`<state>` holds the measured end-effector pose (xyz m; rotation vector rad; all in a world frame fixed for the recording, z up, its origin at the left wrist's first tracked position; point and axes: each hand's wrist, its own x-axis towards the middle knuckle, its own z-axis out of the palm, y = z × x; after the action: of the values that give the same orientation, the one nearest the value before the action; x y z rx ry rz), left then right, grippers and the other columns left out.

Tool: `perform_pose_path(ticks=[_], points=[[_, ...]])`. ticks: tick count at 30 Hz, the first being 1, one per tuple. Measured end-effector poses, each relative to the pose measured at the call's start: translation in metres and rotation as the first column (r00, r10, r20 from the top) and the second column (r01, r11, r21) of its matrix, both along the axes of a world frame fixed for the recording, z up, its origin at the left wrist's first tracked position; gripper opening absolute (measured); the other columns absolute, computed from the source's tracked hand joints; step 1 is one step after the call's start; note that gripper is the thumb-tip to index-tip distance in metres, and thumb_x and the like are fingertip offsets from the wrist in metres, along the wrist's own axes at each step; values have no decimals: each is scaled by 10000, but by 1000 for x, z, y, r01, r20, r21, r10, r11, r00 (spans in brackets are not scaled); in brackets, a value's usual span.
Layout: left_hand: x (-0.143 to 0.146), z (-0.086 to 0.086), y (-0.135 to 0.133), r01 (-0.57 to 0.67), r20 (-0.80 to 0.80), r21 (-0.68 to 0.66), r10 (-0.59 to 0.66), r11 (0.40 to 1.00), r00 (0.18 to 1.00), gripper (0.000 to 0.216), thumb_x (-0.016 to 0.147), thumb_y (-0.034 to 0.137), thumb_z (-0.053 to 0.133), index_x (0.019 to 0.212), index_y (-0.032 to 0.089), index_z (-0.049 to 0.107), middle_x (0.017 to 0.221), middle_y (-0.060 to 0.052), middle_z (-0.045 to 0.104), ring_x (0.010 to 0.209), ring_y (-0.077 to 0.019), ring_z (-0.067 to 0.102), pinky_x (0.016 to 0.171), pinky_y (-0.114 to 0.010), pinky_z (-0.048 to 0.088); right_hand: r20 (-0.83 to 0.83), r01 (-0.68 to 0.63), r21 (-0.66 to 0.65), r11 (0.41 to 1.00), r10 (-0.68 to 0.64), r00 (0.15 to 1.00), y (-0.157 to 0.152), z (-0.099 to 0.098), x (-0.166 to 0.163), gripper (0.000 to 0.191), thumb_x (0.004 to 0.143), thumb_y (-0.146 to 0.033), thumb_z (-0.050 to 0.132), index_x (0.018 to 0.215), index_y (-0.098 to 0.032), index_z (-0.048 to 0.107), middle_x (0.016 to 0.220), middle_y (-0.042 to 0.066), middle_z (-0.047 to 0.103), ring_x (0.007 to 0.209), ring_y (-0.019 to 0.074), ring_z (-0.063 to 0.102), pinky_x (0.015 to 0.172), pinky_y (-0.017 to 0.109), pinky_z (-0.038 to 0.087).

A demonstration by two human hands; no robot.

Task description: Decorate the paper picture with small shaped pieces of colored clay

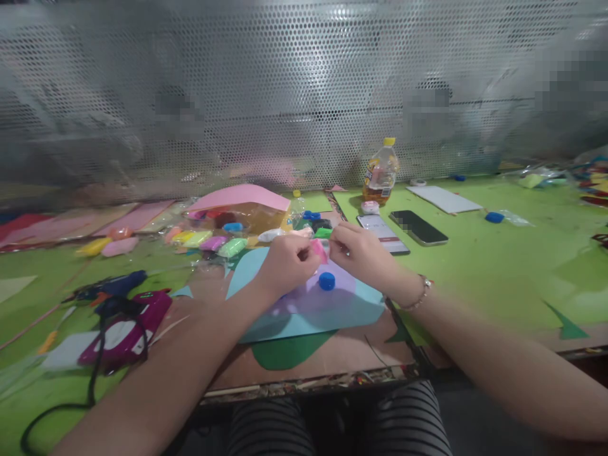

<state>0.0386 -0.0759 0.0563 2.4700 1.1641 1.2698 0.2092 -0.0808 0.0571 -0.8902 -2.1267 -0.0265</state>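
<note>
My left hand (287,263) and my right hand (361,253) meet above the table, both pinched closed on a small pink piece (319,250) held between them. Under my hands lies a light blue sheet (304,316) with a lilac sheet (327,301) on top of it. A small blue cap (327,280) rests on the lilac sheet just below the pink piece. A bracelet circles my right wrist.
Packets of coloured clay (213,240) lie in a row at the back left. A glue gun (111,288) and a magenta device (128,326) with a black cord sit on the left. Two phones (418,227) and an oil bottle (381,172) stand on the right. A perforated metal screen (304,95) closes the back.
</note>
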Motion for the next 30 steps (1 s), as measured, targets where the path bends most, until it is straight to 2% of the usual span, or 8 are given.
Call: perform_pose_path(ticks=[4,6,8,11,16,20,24,30], points=[[-2,-3,1,44,-96,113,-34,993,995,221,682,123,441,542,199,288,533,29,322,546,-117,344,544,-276,314,-29,10,-36,999,-11,1000,-1,2,1,209,711,-43,427,608,-202,338,622,-9,402,593,124,382,551,254,293],[-3,-3,2,50,-107,168,-33,984,994,75,721,186,487,686,194,421,694,-15,465,691,-154,452,652,-303,395,-85,25,-54,998,-29,996,1,1,3,201,701,-54,442,597,-200,350,609,-11,418,578,120,387,540,249,296],[-3,-5,3,47,-100,212,-26,976,995,297,723,312,582,953,165,465,963,-93,522,927,-217,490,808,-369,419,-133,25,-91,996,-37,990,4,1,6,185,711,-72,453,595,-195,377,602,-11,441,565,116,394,534,245,305],[-3,-9,6,68,-159,156,-43,985,986,630,714,451,638,1205,170,360,1185,-138,481,1111,-268,459,916,-424,393,-181,-4,-162,987,-25,983,6,0,8,174,748,-99,451,605,-189,410,595,-12,464,556,112,402,526,239,312],[-4,-18,10,42,-231,25,-35,999,972,559,783,483,568,1211,168,397,1150,-122,558,1078,-262,529,893,-405,431,-225,-65,-234,970,12,974,10,-3,9,169,797,-135,456,636,-185,435,594,-20,460,546,105,412,499,222,327],[-5,-18,12,29,-252,8,-26,1000,967,519,799,490,542,1174,142,456,1116,-129,594,1044,-260,558,879,-397,449,-208,-134,-123,983,107,972,12,-3,14,51,791,-143,527,778,-185,502,753,10,505,641,115,486,526,219,403],[-7,-17,15,28,-273,11,-23,1000,962,464,803,484,541,1122,150,498,1073,-108,620,1015,-247,573,876,-394,452,-58,-196,-33,980,194,979,14,-1,20,83,817,-126,517,832,-184,575,775,26,505,676,124,505,565,245,434],[-10,-16,18,61,-319,-19,-64,998,946,465,811,465,540,1149,150,490,1143,-113,599,1066,-245,554,906,-379,434,-5,-274,-135,952,276,961,23,-4,25,205,839,-135,526,1011,-188,626,759,21,548,697,133,529,619,274,447]])
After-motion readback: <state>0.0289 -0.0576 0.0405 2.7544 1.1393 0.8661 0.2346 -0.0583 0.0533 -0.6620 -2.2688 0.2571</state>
